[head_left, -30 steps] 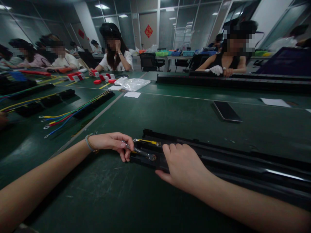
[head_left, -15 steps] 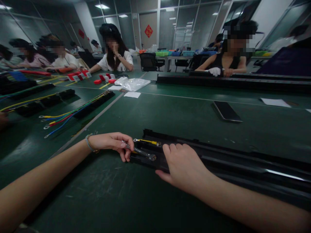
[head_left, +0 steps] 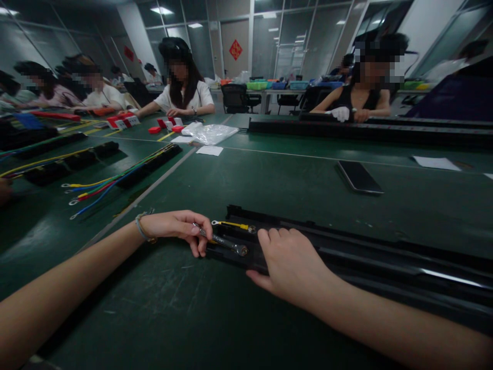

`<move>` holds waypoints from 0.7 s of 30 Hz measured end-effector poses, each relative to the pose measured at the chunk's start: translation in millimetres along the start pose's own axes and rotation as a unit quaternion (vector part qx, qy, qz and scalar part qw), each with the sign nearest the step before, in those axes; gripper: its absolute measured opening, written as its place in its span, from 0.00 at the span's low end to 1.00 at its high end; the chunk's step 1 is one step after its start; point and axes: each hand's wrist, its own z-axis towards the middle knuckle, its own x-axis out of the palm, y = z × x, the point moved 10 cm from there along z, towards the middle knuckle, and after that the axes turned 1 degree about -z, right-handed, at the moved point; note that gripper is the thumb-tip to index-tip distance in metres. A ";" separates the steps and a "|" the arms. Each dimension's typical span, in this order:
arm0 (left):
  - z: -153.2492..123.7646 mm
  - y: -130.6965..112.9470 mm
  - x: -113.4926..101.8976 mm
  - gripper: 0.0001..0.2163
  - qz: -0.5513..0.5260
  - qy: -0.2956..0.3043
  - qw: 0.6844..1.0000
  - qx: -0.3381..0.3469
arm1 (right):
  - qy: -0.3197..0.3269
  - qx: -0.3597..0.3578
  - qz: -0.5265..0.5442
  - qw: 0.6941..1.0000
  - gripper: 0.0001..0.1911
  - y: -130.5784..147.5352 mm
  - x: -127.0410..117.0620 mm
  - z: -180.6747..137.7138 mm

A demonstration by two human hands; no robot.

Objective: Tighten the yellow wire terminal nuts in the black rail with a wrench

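My left hand (head_left: 188, 230) is closed on a metal wrench (head_left: 225, 243), whose ring end sits over a fastener inside a long black channel (head_left: 346, 246). Just behind the wrench, a short yellow wire (head_left: 233, 224) with ring terminals lies in the channel, its right end at a second nut. My right hand (head_left: 290, 259) grips the channel across its width, fingers over the far side and thumb on the near side. The channel runs off to the right, partly under my right forearm.
A phone (head_left: 359, 177) lies beyond the channel. To the left are black strips with coloured wires (head_left: 102, 190) ending in ring terminals. Farther back are a clear plastic bag (head_left: 215, 133), red and white blocks (head_left: 123, 122), and another long black channel (head_left: 346, 128). Co-workers sit across the table.
Both my hands, the wrench and the channel look almost the same as before. Across the table, a co-worker's hand has dropped from the face to the tabletop.
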 end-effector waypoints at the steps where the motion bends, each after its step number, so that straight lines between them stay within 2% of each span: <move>1: 0.1 -0.1 0.2 0.09 -0.001 0.001 1.000 0.001 | 0.002 0.000 0.000 1.000 0.24 0.1 -0.1 0.1; 8: 0.2 0.4 -0.7 0.09 -0.006 -0.003 1.000 -0.001 | 0.017 0.001 0.005 1.000 0.24 -0.7 0.5 0.8; 21: 0.2 -0.2 0.4 0.09 -0.002 0.000 1.000 -0.001 | 0.007 0.003 0.007 1.000 0.23 -0.8 0.1 0.4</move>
